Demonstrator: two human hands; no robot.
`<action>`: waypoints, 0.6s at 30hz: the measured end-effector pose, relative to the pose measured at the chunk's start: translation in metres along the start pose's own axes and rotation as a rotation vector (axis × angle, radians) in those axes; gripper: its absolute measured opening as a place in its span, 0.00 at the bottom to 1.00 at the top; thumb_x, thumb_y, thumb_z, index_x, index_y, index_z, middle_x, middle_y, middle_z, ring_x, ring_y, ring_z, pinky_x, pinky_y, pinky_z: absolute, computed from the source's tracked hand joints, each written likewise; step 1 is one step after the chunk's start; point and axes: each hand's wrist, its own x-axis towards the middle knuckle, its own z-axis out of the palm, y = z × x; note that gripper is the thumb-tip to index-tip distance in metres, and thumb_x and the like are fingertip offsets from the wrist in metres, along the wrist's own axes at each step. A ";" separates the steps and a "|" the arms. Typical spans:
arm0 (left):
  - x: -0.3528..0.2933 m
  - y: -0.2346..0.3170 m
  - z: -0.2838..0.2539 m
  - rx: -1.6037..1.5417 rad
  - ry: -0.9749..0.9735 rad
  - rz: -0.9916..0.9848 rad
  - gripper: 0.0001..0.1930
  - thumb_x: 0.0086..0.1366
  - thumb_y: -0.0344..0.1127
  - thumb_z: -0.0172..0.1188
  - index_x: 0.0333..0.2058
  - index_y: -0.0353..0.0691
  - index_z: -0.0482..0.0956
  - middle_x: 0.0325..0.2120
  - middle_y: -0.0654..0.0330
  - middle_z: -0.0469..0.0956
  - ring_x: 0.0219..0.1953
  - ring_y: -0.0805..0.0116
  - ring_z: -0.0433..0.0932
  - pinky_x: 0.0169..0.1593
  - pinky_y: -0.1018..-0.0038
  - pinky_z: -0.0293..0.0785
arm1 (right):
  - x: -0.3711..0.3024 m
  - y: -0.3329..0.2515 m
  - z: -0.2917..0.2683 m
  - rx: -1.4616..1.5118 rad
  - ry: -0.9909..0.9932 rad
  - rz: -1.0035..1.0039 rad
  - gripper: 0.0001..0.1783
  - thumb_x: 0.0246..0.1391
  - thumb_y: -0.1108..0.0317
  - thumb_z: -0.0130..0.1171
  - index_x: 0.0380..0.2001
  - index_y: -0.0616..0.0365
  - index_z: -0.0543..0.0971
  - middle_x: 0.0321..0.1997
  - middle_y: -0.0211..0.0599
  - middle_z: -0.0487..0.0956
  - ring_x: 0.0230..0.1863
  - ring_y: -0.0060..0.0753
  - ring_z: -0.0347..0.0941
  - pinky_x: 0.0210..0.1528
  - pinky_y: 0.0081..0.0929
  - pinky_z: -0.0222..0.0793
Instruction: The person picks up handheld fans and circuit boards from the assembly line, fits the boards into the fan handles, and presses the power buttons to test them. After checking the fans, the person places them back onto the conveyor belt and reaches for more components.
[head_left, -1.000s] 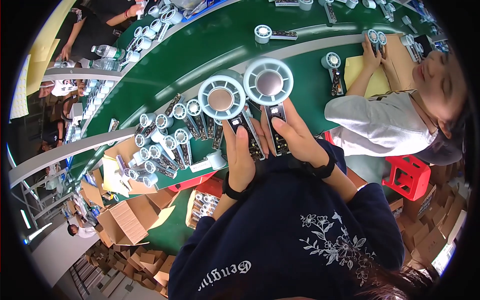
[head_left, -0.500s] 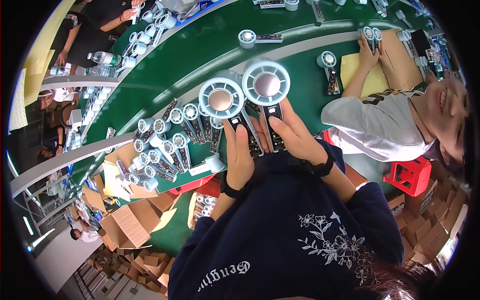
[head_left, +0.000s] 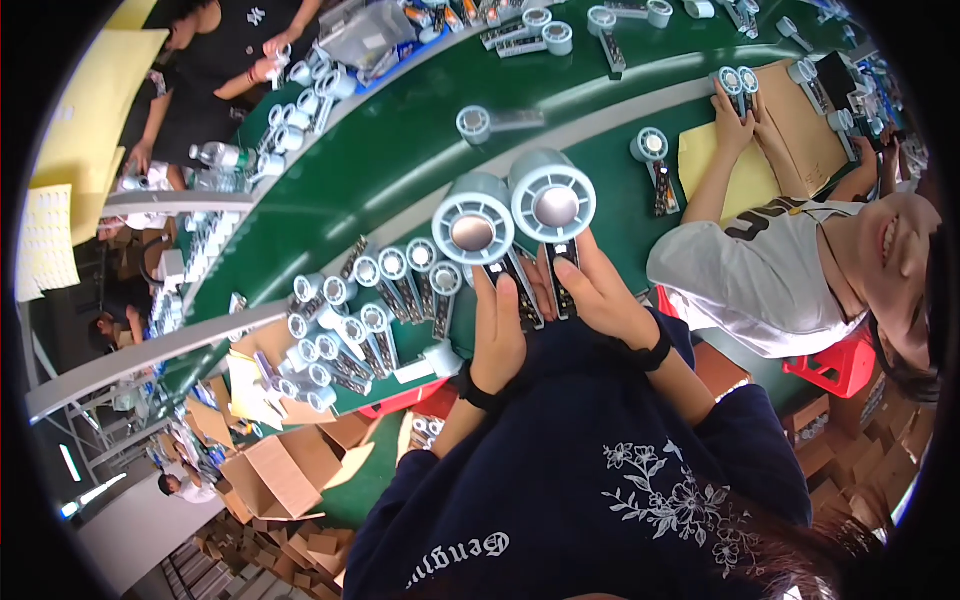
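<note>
Two handheld fans are held side by side in front of my chest, pale-blue round heads up. Each has spokes around a shiny central disc and an uncovered handle showing a dark circuit board. My left hand (head_left: 498, 335) is closed around the handle of the left fan (head_left: 474, 232), thumb along its front. My right hand (head_left: 605, 295) grips the handle of the right fan (head_left: 556, 205) the same way. The two heads are close together, and the fingers behind the handles are mostly hidden.
Several similar fans (head_left: 375, 320) lie clustered on the green table at left. Beyond the rail, a blurred single fan (head_left: 474, 124) lies on the green belt (head_left: 380, 150). At right, a co-worker (head_left: 760, 270) holds two fans. An open cardboard box (head_left: 275, 475) stands lower left.
The view has shifted. Both held fans sit lower in it and have tipped, showing more of their heads' sides. The lone fan on the belt appears to have slid left. My grip stays the same.
</note>
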 end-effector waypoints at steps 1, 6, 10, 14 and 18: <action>0.004 0.000 0.001 -0.002 -0.018 -0.011 0.18 0.72 0.45 0.33 0.52 0.37 0.54 0.31 0.56 0.68 0.24 0.71 0.71 0.28 0.76 0.73 | 0.003 0.000 -0.002 -0.010 0.030 -0.011 0.28 0.61 0.72 0.39 0.63 0.59 0.47 0.28 0.34 0.71 0.20 0.20 0.67 0.24 0.19 0.65; 0.023 0.001 0.025 -0.003 0.061 -0.011 0.18 0.72 0.47 0.33 0.47 0.37 0.57 0.25 0.57 0.69 0.21 0.71 0.71 0.26 0.78 0.71 | 0.003 0.001 -0.018 -0.024 0.077 -0.053 0.25 0.62 0.72 0.39 0.60 0.60 0.51 0.28 0.33 0.70 0.20 0.20 0.68 0.23 0.18 0.65; 0.052 -0.059 0.011 -0.111 -0.101 -0.086 0.16 0.72 0.46 0.36 0.46 0.38 0.57 0.26 0.59 0.67 0.19 0.73 0.69 0.23 0.78 0.68 | 0.012 0.012 -0.042 0.067 0.227 0.049 0.21 0.61 0.66 0.45 0.54 0.63 0.58 0.28 0.33 0.69 0.22 0.21 0.68 0.22 0.20 0.65; 0.089 -0.151 0.020 -0.054 -0.009 -0.474 0.19 0.71 0.52 0.36 0.39 0.40 0.61 0.23 0.61 0.67 0.16 0.73 0.68 0.16 0.77 0.64 | 0.019 0.062 -0.101 0.102 0.369 0.398 0.17 0.58 0.64 0.51 0.45 0.61 0.63 0.23 0.33 0.70 0.19 0.22 0.68 0.16 0.21 0.61; 0.108 -0.207 0.054 -0.102 -0.038 -0.569 0.21 0.71 0.54 0.36 0.33 0.40 0.64 0.19 0.62 0.68 0.16 0.74 0.70 0.17 0.77 0.64 | 0.013 0.114 -0.167 0.028 0.540 0.411 0.15 0.55 0.62 0.54 0.37 0.60 0.64 0.20 0.34 0.71 0.16 0.27 0.69 0.14 0.25 0.61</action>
